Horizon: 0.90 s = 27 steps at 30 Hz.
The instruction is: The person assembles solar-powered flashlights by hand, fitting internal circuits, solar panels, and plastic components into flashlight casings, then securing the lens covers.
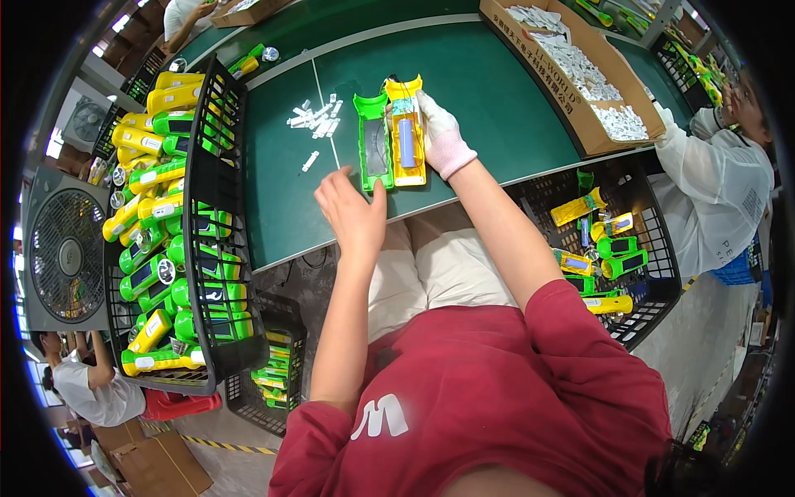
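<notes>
Red shirt [489,381] nearest, gloved right hand [442,137] is clamping fingers on yellow casing [410,176] beside green casing [364,153] on table [489,91], probably steadying its open side, while left hand [354,214] is hovering nearby, fingers apart.

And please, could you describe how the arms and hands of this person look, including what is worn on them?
The right hand wears a white glove with a pale pink cuff at the wrist. The left hand wears no glove. Both forearms are bare below short, dark red sleeves.
</notes>
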Tool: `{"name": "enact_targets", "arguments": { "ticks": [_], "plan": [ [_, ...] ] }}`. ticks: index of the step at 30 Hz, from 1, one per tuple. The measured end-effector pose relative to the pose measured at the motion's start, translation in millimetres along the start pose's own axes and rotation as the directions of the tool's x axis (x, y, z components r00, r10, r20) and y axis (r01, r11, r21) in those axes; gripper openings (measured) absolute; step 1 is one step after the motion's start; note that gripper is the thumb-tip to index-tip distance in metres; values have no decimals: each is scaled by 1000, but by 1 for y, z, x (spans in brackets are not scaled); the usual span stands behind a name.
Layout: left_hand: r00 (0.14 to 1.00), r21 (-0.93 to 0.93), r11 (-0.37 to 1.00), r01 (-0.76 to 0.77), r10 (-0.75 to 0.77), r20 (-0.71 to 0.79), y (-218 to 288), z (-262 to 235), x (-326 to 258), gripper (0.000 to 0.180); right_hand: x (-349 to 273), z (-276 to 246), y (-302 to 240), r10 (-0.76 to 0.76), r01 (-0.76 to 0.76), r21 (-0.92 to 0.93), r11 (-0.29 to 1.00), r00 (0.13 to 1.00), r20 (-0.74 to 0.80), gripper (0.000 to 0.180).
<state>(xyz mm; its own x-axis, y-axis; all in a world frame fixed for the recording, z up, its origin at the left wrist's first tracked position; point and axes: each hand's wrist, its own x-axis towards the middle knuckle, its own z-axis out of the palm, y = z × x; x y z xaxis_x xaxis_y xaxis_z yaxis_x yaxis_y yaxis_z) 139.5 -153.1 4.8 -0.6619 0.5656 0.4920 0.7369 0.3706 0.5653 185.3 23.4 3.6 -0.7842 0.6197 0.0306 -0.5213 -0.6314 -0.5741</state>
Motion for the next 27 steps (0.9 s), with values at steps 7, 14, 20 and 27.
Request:
{"name": "enact_targets", "arguments": {
  "ticks": [7,14,20,27],
  "plan": [
    [964,90,989,122,-139,228,-1,-1,24,38,3,-6,3,-21,21,-54,998,1000,3,37],
    [970,-248,949,193,-148,191,21,8,25,41,5,-7,4,-43,41,-59,997,999,-21,38],
    [996,-346,938,14,16,83,31,19,17,51,3,-5,3,-40,40,-40,998,999,-14,35],
    [996,-173,983,-57,68,60,47,16,15,52,2,-1,4,-66,66,-3,998,995,-70,27]
  ]
}}
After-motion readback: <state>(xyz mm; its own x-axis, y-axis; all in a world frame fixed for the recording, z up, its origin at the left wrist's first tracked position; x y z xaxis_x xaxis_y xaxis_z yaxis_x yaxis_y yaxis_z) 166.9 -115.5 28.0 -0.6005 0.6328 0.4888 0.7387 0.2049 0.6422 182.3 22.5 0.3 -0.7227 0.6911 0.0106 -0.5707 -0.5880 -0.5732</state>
